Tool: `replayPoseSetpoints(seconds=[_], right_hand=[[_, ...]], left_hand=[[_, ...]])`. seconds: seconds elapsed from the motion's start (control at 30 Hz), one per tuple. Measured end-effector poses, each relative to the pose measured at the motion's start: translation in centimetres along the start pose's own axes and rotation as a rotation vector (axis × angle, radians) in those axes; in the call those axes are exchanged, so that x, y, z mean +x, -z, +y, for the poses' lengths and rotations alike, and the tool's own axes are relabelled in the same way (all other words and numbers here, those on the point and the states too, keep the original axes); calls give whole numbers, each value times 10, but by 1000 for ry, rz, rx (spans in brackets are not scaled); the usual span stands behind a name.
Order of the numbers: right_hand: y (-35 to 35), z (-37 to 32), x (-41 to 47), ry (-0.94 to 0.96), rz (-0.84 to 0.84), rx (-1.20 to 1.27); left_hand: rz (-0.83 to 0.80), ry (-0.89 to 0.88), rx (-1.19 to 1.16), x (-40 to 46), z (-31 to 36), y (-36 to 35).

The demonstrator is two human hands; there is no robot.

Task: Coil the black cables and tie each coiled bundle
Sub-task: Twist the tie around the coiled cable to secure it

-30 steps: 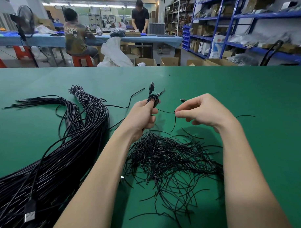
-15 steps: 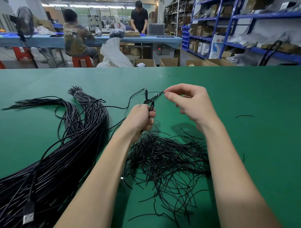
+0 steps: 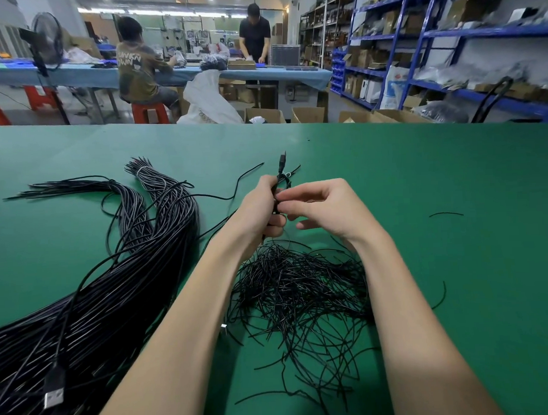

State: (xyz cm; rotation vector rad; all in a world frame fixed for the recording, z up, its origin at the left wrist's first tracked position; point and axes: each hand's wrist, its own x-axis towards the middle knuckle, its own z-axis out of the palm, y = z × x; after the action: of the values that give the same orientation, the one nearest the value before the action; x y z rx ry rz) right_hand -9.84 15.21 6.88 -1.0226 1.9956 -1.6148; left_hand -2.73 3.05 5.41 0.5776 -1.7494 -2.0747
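My left hand grips a small coiled black cable held upright above the green table, its plug end sticking up past my fingers. My right hand is against the coil from the right, fingers curled, fingertips pinching at the bundle's middle where a thin black tie wire seems to wrap it; the pinch itself is partly hidden. A heap of short black tie wires lies under my wrists. A thick bundle of uncoiled black cables sweeps across the left of the table.
A USB plug lies on the cable bundle at the lower left. Stray tie wires lie on the table to the right. Beyond the far edge are two people at a blue table, cardboard boxes and blue shelving.
My right hand has come down and left from the coil's top to its middle, closing against my left hand. The left hand has kept its grip on the coil.
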Motion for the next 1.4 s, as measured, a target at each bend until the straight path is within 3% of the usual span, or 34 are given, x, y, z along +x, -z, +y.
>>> replayPoseSetpoints(seconds=[0.2, 0.43, 0.67, 0.9, 1.07, 1.4], right_hand=[[2, 5, 3, -127, 36, 113], [4, 11, 4, -221, 21, 306], [7, 20, 9, -272, 61, 457], [-6, 29, 8, -414, -6, 984], [-16, 33, 9, -414, -52, 1245], [-7, 46, 8, -406, -61, 1219]], left_hand=[[148, 6, -39, 1, -2, -1], [148, -62, 34, 0, -5, 1], [73, -89, -47, -5, -2, -1], [-10, -98, -304, -7, 3, -2], [-55, -97, -348, -10, 1, -1], [-202, -93, -167, -15, 5, 6]])
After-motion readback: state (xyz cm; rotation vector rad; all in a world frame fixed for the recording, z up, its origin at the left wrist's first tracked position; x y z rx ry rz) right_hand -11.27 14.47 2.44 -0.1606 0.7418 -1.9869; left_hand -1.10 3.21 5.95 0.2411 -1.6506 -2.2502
